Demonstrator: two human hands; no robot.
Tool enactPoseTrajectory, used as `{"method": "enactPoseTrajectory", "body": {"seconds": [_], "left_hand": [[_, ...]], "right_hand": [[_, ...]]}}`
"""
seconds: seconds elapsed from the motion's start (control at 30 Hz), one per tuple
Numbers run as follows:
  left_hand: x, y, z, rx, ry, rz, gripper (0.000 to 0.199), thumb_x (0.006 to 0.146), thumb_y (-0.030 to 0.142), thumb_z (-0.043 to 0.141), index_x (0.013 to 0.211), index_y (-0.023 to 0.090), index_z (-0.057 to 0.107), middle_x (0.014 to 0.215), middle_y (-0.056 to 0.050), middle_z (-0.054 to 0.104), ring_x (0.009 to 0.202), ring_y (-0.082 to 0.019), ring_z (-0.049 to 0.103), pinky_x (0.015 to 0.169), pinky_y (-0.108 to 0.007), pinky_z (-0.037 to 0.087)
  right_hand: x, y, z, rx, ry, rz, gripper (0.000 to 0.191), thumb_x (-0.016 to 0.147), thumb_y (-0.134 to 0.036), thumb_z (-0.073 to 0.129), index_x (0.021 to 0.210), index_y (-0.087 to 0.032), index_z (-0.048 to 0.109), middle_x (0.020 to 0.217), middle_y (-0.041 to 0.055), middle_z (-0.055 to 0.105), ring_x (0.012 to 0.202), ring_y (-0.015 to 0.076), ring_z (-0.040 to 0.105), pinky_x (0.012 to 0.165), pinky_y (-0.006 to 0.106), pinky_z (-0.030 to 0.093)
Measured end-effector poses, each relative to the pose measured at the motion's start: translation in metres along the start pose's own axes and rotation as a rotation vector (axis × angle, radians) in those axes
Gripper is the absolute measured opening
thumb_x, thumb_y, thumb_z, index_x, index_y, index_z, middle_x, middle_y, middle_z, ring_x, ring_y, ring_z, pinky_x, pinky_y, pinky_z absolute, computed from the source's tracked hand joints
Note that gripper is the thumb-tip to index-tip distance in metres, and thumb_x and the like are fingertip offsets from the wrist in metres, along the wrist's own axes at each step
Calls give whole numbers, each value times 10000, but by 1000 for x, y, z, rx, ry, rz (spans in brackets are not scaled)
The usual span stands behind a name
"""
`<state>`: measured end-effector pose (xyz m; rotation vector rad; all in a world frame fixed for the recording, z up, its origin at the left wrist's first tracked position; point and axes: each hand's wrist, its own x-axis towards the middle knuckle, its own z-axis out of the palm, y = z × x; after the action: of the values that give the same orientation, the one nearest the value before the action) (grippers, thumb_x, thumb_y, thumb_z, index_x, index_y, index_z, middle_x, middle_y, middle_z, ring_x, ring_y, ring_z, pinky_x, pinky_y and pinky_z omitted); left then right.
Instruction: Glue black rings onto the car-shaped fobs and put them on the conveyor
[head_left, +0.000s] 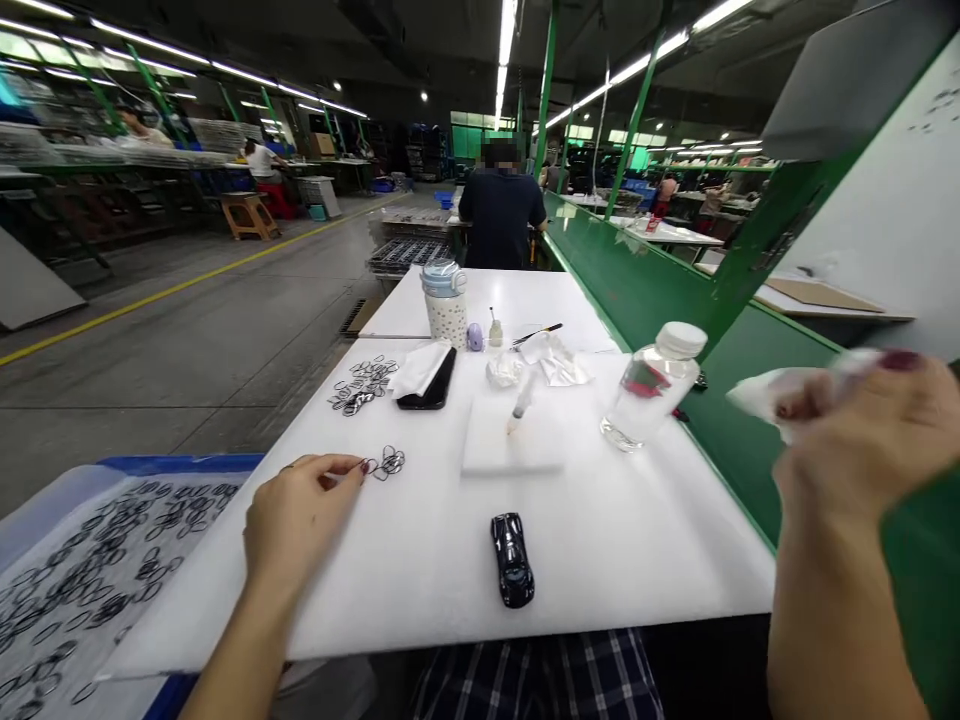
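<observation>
Left hand lay half-curled, fingertips touching small black rings on white foam sheet, hold unclear; raised right hand pinched crumpled white tissue.

Head-worn, facing forward-down, left hand, right hand

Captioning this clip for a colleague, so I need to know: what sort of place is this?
Probably a factory workshop: long green workbenches run down a large hall, a worker stands at a white table, and a tray of small dark rings suggests hand work on small parts.
</observation>
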<state>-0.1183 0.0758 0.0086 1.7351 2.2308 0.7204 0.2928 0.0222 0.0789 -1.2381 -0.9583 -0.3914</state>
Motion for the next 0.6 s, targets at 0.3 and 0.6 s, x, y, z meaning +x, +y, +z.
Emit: {"method": "enactPoseTrajectory", "body": {"seconds": [0.3, 0.6], "left_hand": [[-12, -5, -11, -164, 102, 46, 297, 783, 504, 579, 866, 270, 740, 968, -13, 738, 774, -252, 648, 767, -370, 506], [-54, 18, 7, -223, -260, 600, 173, 818, 391, 593, 819, 303, 742, 876, -8, 719, 774, -220, 669, 688, -292, 547]], "right_hand": [[10, 25, 51, -117, -422, -217, 330, 795, -412, 611, 1044, -196, 621, 1056, 107, 597, 944, 254, 566, 792, 367, 447], [-19, 86, 38, 274, 39, 606, 296, 795, -473, 534, 872, -190, 501, 805, 43, 545, 752, 213, 580, 699, 414, 531]]}}
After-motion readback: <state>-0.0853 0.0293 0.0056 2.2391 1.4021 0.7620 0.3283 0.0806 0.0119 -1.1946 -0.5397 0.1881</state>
